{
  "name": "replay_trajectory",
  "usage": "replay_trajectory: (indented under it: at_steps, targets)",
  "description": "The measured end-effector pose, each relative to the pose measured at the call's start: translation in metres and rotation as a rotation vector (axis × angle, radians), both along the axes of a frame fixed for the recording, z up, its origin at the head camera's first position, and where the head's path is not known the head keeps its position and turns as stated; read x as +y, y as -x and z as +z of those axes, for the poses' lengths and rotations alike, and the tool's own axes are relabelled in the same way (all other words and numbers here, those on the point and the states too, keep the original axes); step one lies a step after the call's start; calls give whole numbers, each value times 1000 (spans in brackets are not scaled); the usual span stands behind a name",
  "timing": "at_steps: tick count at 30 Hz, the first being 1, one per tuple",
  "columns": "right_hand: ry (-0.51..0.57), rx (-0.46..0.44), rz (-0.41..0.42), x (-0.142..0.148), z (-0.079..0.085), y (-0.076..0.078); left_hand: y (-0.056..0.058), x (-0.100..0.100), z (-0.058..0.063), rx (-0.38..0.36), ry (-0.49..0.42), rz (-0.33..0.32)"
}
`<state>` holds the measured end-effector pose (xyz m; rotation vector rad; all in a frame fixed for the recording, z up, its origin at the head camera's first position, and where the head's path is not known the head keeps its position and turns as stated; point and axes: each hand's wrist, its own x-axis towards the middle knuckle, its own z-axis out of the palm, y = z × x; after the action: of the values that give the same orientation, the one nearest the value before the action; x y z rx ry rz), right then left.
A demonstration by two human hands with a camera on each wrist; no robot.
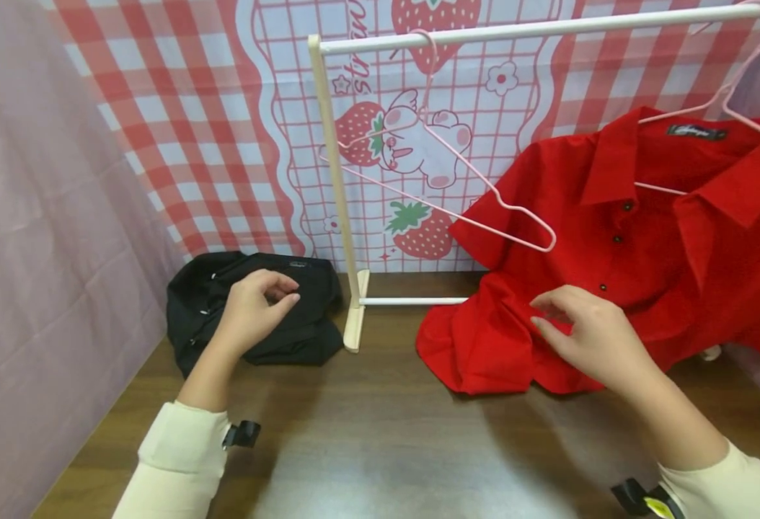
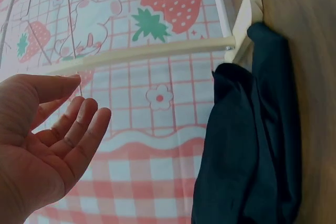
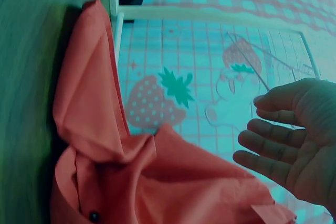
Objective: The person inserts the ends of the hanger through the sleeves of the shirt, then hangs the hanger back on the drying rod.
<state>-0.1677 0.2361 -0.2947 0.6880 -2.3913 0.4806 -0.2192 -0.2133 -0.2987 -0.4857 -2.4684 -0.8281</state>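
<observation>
My left hand hovers in front of a folded black fabric item with small metal bits and a label; its fingers are loosely bent and hold nothing. In the left wrist view the same black item lies beside the hand. A red short-sleeved shirt with dark buttons hangs from a pink hanger, its hem on the table. My right hand is in front of the shirt, fingers apart and relaxed, with nothing in them. The right wrist view has this hand above the red cloth.
A bare pink hanger dangles at an angle from the white rail of the rack. The rack's wooden post and foot stand between the black item and shirt. Behind is a strawberry-print checked cloth; a pale curtain hangs left.
</observation>
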Motion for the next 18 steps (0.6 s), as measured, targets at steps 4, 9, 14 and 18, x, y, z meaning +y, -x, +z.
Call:
replay_trajectory:
  at_steps: [4, 9, 14, 18]
  targets:
    - [-22, -7, 98, -13, -5, 5, -11, -14, -4, -1, 15, 32]
    - [-47, -65, 195, -31, -13, 13, -22, -29, -8, 14, 18, 70]
    - [-57, -141, 282, -55, -20, 22, -27, -43, -12, 32, 12, 117]
    - [-70, -198, 315, -75, -24, 28, -30, -53, -12, 21, 0, 135]
